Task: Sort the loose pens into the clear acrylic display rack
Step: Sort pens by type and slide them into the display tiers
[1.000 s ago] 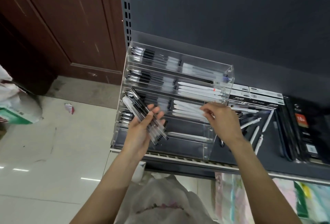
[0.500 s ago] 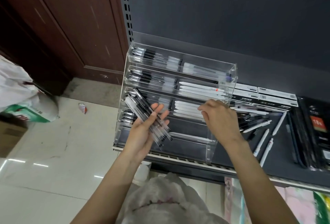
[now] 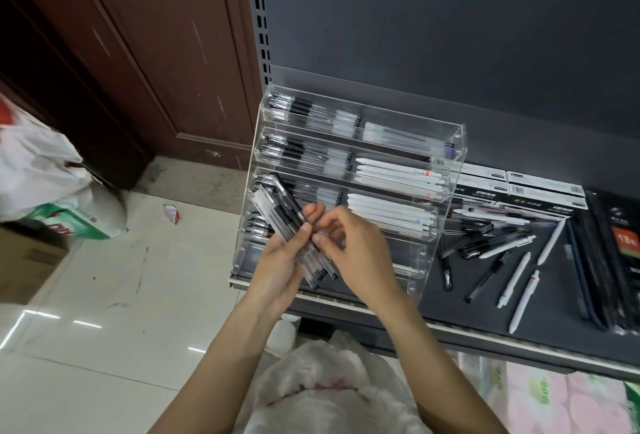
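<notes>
A white plastic bag (image 3: 38,163) slumps on the tiled floor at far left. The left hand (image 3: 277,269) curls around a bundle of clear black-tipped pens (image 3: 291,229), which fans up past its fingertips in front of the clear acrylic display rack (image 3: 349,184). The right hand (image 3: 356,253) pinches at that bundle's middle. Further right, loose pens (image 3: 502,260) lie scattered on the dark shelf (image 3: 485,326), just beside the rack.

A single wide-angle view is taken from the head, directed forward and steeply down. The shelf (image 3: 519,302) is seen from close above, with the clear acrylic display rack (image 3: 446,212) near centre and the tiled floor (image 3: 104,295) included at left. Straight edges are bowed towards the frame's borders.
</notes>
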`<state>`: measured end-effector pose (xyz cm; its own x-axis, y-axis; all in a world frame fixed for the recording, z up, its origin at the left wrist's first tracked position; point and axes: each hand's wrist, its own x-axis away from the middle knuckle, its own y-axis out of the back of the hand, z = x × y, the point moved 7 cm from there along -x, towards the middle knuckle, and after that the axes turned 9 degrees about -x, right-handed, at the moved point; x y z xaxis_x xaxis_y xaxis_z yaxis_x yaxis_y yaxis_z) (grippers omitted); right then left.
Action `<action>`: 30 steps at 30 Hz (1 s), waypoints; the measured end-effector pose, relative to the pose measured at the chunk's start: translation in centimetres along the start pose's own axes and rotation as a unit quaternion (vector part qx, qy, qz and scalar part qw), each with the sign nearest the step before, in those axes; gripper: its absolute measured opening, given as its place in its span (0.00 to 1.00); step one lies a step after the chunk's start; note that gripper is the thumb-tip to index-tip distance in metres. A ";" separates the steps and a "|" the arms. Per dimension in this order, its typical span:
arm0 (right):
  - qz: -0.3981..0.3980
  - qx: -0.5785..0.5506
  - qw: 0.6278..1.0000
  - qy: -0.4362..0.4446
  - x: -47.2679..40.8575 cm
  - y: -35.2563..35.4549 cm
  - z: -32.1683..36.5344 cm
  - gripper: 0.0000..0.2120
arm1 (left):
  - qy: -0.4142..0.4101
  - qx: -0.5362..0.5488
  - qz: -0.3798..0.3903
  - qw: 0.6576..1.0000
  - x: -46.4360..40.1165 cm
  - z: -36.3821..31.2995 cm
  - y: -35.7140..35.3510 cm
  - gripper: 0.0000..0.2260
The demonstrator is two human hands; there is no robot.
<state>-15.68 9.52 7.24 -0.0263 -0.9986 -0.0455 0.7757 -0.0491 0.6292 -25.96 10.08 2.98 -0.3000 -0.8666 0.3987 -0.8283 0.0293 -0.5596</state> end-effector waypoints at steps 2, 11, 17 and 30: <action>0.003 -0.049 0.999 -0.018 0.0 -0.4 -0.4 0.09 | -0.001 -0.022 -0.002 1.000 0.3 0.1 0.3 0.12; 0.043 -0.128 0.990 -0.045 0.5 -0.4 -0.7 0.07 | -0.020 -0.013 -0.032 0.999 1.3 0.1 1.8 0.13; 0.028 -0.137 0.985 -0.096 0.5 2.0 -3.4 0.06 | -0.032 0.131 -0.127 0.983 1.2 -0.5 6.7 0.10; 0.135 0.173 0.970 0.102 1.6 -5.8 -0.4 0.07 | -0.056 0.131 -0.216 0.966 3.3 -1.0 12.6 0.10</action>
<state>-19.95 8.18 3.21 0.3019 -0.9530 0.0270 0.4783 0.1759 0.8604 -37.82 8.06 -2.01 0.1120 -0.8186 0.5633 -0.7128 -0.4612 -0.5285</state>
